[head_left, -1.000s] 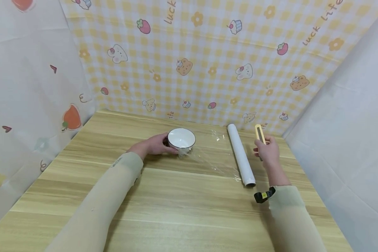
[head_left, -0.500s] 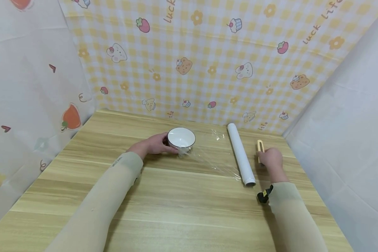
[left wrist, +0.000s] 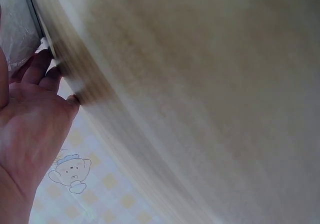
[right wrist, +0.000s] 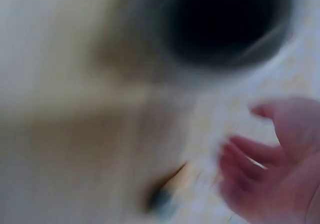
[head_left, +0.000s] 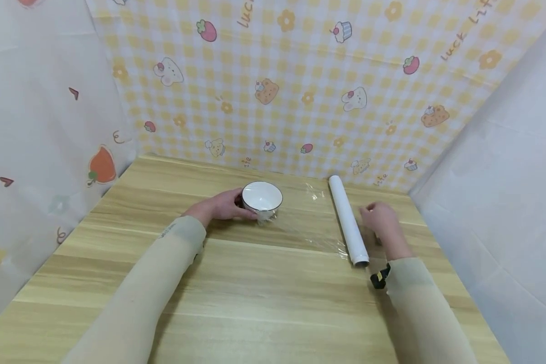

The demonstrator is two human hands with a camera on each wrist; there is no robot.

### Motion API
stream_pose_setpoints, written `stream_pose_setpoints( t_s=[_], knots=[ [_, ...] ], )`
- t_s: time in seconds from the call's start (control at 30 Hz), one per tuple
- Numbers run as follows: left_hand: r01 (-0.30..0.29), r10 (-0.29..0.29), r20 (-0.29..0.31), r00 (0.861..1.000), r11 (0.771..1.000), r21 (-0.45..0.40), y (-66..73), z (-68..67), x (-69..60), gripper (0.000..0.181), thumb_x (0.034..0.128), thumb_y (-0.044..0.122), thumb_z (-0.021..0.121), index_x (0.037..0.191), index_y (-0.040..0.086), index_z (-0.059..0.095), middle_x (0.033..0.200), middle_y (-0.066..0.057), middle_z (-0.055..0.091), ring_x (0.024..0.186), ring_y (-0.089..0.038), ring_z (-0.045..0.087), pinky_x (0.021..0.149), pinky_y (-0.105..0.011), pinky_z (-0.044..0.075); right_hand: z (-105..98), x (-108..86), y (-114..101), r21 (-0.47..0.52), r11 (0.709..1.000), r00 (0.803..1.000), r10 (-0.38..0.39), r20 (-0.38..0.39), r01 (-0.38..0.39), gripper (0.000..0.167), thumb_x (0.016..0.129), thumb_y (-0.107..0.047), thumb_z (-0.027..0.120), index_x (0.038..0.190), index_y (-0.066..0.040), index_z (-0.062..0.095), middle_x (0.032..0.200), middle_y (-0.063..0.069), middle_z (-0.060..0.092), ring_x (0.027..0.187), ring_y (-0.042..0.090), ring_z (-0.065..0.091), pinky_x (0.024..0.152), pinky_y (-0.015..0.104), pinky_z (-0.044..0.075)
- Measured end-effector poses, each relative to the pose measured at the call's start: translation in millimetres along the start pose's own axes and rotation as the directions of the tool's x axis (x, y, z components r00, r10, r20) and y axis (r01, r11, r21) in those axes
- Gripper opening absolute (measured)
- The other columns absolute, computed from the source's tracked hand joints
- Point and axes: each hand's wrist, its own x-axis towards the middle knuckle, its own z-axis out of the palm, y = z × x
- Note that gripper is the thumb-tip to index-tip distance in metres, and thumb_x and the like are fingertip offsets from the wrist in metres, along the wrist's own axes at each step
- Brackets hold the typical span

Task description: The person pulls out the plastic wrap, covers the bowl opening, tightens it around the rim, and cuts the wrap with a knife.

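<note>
My left hand (head_left: 225, 205) grips the left side of a white bowl (head_left: 262, 199) with a dark rim, fingers behind and thumb in front. Clear plastic wrap (head_left: 316, 241) clings to the bowl and stretches to the white roll of wrap (head_left: 348, 222) on the right. Beyond that roll is my right hand (head_left: 383, 223), its fingers loosely bent. In the right wrist view the right hand (right wrist: 270, 169) holds nothing. A box cutter (right wrist: 167, 194), blurred, lies on the table apart from it; the head view mostly hides it behind the hand.
All of this stands on a wood-grain table (head_left: 264, 303). A yellow checked cloth (head_left: 291, 76) hangs along its back edge. White cloths (head_left: 50, 101) close off the left and right sides.
My right hand has lowered the box cutter to the table, let go of it and shifted left toward the roll. The left hand has stayed on the bowl.
</note>
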Motion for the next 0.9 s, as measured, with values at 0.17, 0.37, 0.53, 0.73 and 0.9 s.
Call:
stream_pose_setpoints(
  t_s=[0.17,0.37,0.53,0.73,0.9],
  knots=[
    [0.002,-0.002,-0.007,1.000,1.000,0.024,-2.6,-0.1,-0.4,0.093,0.0964,0.042,0.086,0.168,0.008,0.038,0.168,-0.019,0.050,0.161,-0.040,0.040,0.136,-0.059,0.026,3.5,-3.6,-33.3,0.080,0.995,0.979,-0.078,0.188,0.064,0.063,0.109,-0.051,0.059,0.114,0.011,0.069,0.102,0.021,0.073,0.086,0.027,0.071,0.073,0.036,0.062],
    [-0.026,0.026,0.008,1.000,1.000,-0.006,0.9,2.0,-1.3,0.087,0.0972,0.038,0.086,0.165,0.007,0.042,0.165,-0.018,0.053,0.158,-0.037,0.043,0.135,-0.058,0.027,9.4,-6.9,-30.0,0.075,0.997,0.990,-0.019,0.141,0.008,0.046,0.104,-0.039,0.070,0.099,0.006,0.065,0.093,0.018,0.069,0.078,0.026,0.068,0.064,0.033,0.058],
    [-0.029,0.029,0.011,1.000,1.000,-0.002,3.0,-1.9,-1.7,0.087,0.0972,0.037,0.086,0.166,0.007,0.042,0.166,-0.018,0.053,0.159,-0.038,0.042,0.136,-0.058,0.026,6.0,-5.3,-18.8,0.012,1.000,0.996,0.006,0.093,-0.007,0.056,0.101,-0.041,0.073,0.114,0.013,0.064,0.103,0.026,0.070,0.084,0.032,0.070,0.066,0.037,0.060],
    [-0.013,0.013,0.012,1.000,1.000,0.006,0.6,-3.4,0.8,0.088,0.0969,0.037,0.087,0.167,0.010,0.041,0.167,-0.016,0.052,0.160,-0.036,0.042,0.136,-0.056,0.027,-0.4,-6.7,-8.3,0.063,0.996,0.990,0.051,0.133,-0.060,0.062,0.103,-0.046,0.071,0.120,0.013,0.062,0.102,0.025,0.068,0.077,0.028,0.069,0.060,0.038,0.061],
    [-0.012,0.012,0.013,1.000,1.000,0.012,0.7,-2.5,1.0,0.088,0.0970,0.039,0.086,0.166,0.008,0.042,0.167,-0.018,0.051,0.160,-0.038,0.041,0.136,-0.057,0.026,-2.4,-7.4,-5.5,0.046,0.997,0.989,0.055,0.138,-0.062,0.060,0.102,-0.053,0.071,0.107,0.006,0.064,0.091,0.017,0.065,0.069,0.023,0.063,0.057,0.034,0.056]
  ],
)
